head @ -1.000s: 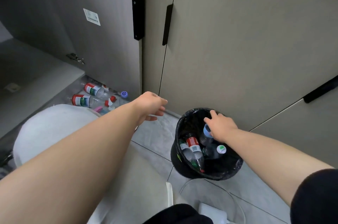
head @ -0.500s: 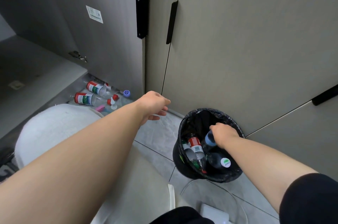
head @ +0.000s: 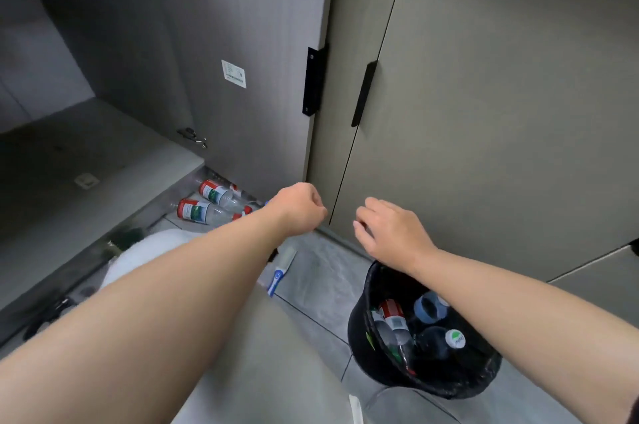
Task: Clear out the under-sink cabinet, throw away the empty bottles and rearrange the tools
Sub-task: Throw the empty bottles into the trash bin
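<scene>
A black bin [head: 359, 330] with a black liner stands on the floor at lower right and holds several plastic bottles [head: 428, 309]. My right hand [head: 390, 230] hovers above the bin's far rim, empty, with its fingers spread and curled. My left hand [head: 301, 209] reaches forward with its fingers loosely curled under and nothing in it. Beyond the left hand, clear bottles with red labels [head: 197, 211] lie on the floor by the open cabinet door [head: 242, 43]. A blue and white brush [head: 281, 271] lies on the tiles under my left forearm.
The open cabinet [head: 69, 154] at left shows a bare grey floor panel. Closed cabinet doors [head: 484, 112] with black handles fill the right. My knee in light trousers [head: 249, 371] takes up the lower middle. Dark tools [head: 48, 313] lie at the far left edge.
My right hand let go of a bottle inside the bin and rose out of it, empty. The view tilted up. My left hand stayed stretched forward.
</scene>
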Demonstrator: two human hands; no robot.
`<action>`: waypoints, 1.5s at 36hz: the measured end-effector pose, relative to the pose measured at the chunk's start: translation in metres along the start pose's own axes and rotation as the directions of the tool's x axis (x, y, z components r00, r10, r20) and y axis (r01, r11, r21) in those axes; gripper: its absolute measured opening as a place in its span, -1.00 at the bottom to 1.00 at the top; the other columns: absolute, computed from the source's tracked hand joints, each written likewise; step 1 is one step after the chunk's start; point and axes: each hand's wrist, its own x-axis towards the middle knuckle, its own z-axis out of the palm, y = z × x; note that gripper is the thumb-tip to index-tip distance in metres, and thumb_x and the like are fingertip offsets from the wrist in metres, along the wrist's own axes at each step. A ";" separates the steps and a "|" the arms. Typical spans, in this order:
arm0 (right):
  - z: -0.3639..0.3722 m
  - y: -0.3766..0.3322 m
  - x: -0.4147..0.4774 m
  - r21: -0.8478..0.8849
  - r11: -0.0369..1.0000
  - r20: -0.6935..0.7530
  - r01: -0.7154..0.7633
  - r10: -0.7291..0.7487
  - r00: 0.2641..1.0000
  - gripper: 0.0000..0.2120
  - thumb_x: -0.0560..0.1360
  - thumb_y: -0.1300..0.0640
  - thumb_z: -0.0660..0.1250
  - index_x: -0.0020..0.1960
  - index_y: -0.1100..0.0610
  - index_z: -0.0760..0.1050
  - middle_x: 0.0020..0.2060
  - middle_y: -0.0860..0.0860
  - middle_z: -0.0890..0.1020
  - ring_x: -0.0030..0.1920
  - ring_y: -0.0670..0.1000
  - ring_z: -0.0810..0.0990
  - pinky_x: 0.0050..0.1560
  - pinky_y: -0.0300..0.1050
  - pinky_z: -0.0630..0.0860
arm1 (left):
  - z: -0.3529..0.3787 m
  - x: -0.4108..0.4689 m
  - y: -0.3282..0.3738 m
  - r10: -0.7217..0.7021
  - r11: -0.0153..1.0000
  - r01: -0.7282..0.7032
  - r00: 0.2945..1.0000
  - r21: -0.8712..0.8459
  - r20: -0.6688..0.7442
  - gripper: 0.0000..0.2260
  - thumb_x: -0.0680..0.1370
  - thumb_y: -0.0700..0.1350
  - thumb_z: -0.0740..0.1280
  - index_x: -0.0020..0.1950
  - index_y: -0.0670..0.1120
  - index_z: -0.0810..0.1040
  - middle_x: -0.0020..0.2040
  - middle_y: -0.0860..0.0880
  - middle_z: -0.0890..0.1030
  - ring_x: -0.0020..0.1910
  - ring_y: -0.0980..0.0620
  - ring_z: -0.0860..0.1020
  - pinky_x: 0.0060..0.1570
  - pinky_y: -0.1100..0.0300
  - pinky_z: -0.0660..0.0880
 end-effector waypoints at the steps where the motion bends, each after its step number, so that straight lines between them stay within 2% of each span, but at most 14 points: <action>1: -0.002 -0.009 0.012 0.028 0.999 -0.018 0.024 -0.023 1.000 -0.77 0.58 0.01 0.22 -0.19 0.10 0.45 -0.21 0.00 0.46 -0.18 0.07 0.53 -0.39 0.02 0.49 | -0.013 0.003 -0.004 0.019 0.998 -0.019 1.000 0.067 0.004 -0.93 0.56 -0.01 0.31 -0.07 0.05 0.57 0.03 -0.01 0.66 0.01 -0.05 0.58 0.01 0.18 0.49; 5: 0.000 -0.041 0.063 0.144 0.987 -0.002 0.077 -0.078 0.997 -0.77 0.59 0.02 0.25 -0.20 0.11 0.44 -0.21 -0.01 0.43 -0.19 0.07 0.51 -0.34 -0.03 0.46 | -0.070 0.010 -0.037 0.027 0.975 -0.023 1.000 0.221 -0.015 -0.86 0.58 -0.04 0.30 -0.01 -0.04 0.62 -0.08 0.02 0.71 -0.12 0.01 0.63 -0.24 0.24 0.45; 10: 0.023 -0.074 0.130 0.297 0.947 0.128 0.121 -0.165 0.978 -0.80 0.59 -0.02 0.23 -0.15 0.04 0.47 -0.18 -0.10 0.37 -0.25 -0.01 0.42 -0.22 -0.05 0.46 | -0.120 0.018 -0.112 -0.070 0.961 0.106 0.986 0.254 -0.150 -0.89 0.59 -0.01 0.31 0.04 0.02 0.60 0.02 -0.01 0.62 -0.01 -0.07 0.55 -0.05 0.17 0.43; 16: 0.080 -0.122 0.212 0.419 0.907 0.336 0.041 -0.197 0.921 -0.91 0.51 0.12 0.30 -0.10 0.05 0.58 -0.16 -0.02 0.47 -0.13 0.05 0.53 -0.03 -0.10 0.46 | -0.119 0.033 -0.223 -0.344 0.935 0.319 0.920 -0.152 -0.189 -0.81 0.62 -0.11 0.27 0.00 -0.19 0.62 -0.02 -0.22 0.68 -0.05 -0.17 0.66 0.00 -0.01 0.63; 19: 0.124 -0.146 0.248 0.413 0.910 0.514 -0.037 -0.200 0.834 -0.94 0.47 0.15 0.34 -0.09 0.08 0.59 -0.20 0.01 0.59 -0.10 0.09 0.57 -0.11 -0.16 0.42 | -0.105 0.042 -0.267 -0.448 0.840 0.368 0.885 -0.400 -0.128 -0.86 0.63 -0.20 0.27 -0.04 -0.20 0.59 -0.03 -0.19 0.67 -0.18 -0.03 0.63 -0.25 0.20 0.57; 21: 0.159 -0.161 0.267 0.371 0.921 0.648 -0.117 -0.166 0.743 -0.87 0.46 0.06 0.42 -0.01 0.02 0.55 -0.15 -0.01 0.60 -0.13 0.04 0.57 -0.18 -0.19 0.41 | -0.096 0.050 -0.291 -0.494 0.761 0.376 0.864 -0.529 -0.096 -0.88 0.65 -0.18 0.27 0.00 -0.14 0.60 -0.02 -0.13 0.66 -0.14 0.00 0.63 -0.18 0.18 0.55; 25: 0.230 -0.190 0.292 0.283 0.946 0.780 -0.158 -0.132 0.612 -0.47 0.50 -0.01 0.42 0.42 0.09 0.41 0.22 0.09 0.57 0.19 0.09 0.55 0.19 -0.09 0.49 | -0.080 0.068 -0.333 -0.577 0.571 0.379 0.816 -0.728 -0.028 -0.86 0.67 -0.15 0.26 0.10 -0.10 0.61 -0.01 -0.08 0.67 -0.12 0.02 0.64 -0.16 0.16 0.54; 29: 0.285 -0.216 0.308 0.210 0.972 0.781 -0.102 -0.105 0.615 -0.34 0.47 -0.01 0.43 0.48 0.14 0.30 0.34 0.19 0.50 0.27 0.20 0.53 0.26 0.02 0.50 | -0.065 0.086 -0.365 -0.623 0.349 0.336 0.781 -0.875 0.052 -0.87 0.65 -0.13 0.31 0.10 -0.12 0.63 -0.01 -0.12 0.71 -0.16 0.01 0.66 -0.18 0.17 0.58; 34: 0.341 -0.252 0.322 0.134 0.983 0.818 -0.122 -0.040 0.574 -0.16 0.45 0.00 0.47 0.54 0.19 0.07 0.31 0.25 0.45 0.12 0.22 0.57 -0.20 -0.07 0.50 | -0.048 0.106 -0.392 -0.589 0.128 0.258 0.797 -0.958 0.136 -0.92 0.67 -0.14 0.30 0.07 -0.11 0.58 -0.01 -0.13 0.65 -0.01 -0.09 0.66 0.22 -0.07 0.56; 38: 0.371 -0.273 0.323 0.074 0.977 0.840 -0.200 0.047 0.541 -0.10 0.41 -0.01 0.53 0.54 0.16 0.07 0.34 0.22 0.42 0.26 0.26 0.53 0.22 0.13 0.53 | -0.040 0.113 -0.407 -0.566 0.043 0.231 0.807 -0.972 0.166 -0.85 0.66 -0.13 0.31 0.21 -0.11 0.55 0.12 -0.15 0.66 0.14 -0.12 0.65 0.23 -0.03 0.58; 43: 0.383 -0.290 0.314 0.099 0.972 0.848 -0.215 0.030 0.529 -0.23 0.41 -0.14 0.51 0.43 0.17 0.26 0.25 0.18 0.55 0.22 0.22 0.56 0.14 -0.01 0.48 | -0.030 0.122 -0.415 -0.569 -0.001 0.212 0.803 -0.977 0.174 -0.73 0.62 -0.14 0.37 0.31 -0.06 0.47 0.05 -0.09 0.63 0.05 -0.03 0.63 0.10 0.07 0.59; 46: 0.366 -0.298 0.314 0.154 0.925 0.911 -0.348 0.004 0.413 -0.41 0.41 -0.19 0.45 0.28 0.12 0.41 0.05 0.12 0.64 -0.04 0.12 0.62 -0.07 -0.05 0.54 | -0.027 0.127 -0.420 -0.600 0.027 0.238 0.781 -0.971 0.175 -0.71 0.58 -0.01 0.43 0.24 0.01 0.45 0.10 -0.06 0.63 0.07 0.00 0.63 0.10 0.05 0.61; 49: 0.338 -0.296 0.321 0.188 0.814 0.964 -0.550 -0.045 0.263 -0.51 0.41 -0.23 0.42 0.14 0.11 0.55 -0.14 0.07 0.66 -0.23 0.03 0.61 -0.25 -0.17 0.52 | -0.029 0.132 -0.421 -0.571 -0.014 0.242 0.794 -0.970 0.207 -0.62 0.57 0.13 0.42 0.27 -0.08 0.57 0.15 -0.09 0.68 0.16 -0.08 0.64 0.25 -0.05 0.56; 54: 0.301 -0.285 0.328 0.228 0.684 0.963 -0.693 -0.263 0.058 -0.49 0.51 -0.28 0.34 0.23 0.11 0.59 0.17 0.22 0.63 -0.01 0.08 0.61 0.07 -0.05 0.56 | -0.036 0.140 -0.406 -0.487 -0.260 0.164 0.829 -0.952 0.276 -0.55 0.54 0.15 0.44 0.32 -0.08 0.55 0.14 -0.13 0.71 0.17 -0.14 0.67 0.31 -0.09 0.53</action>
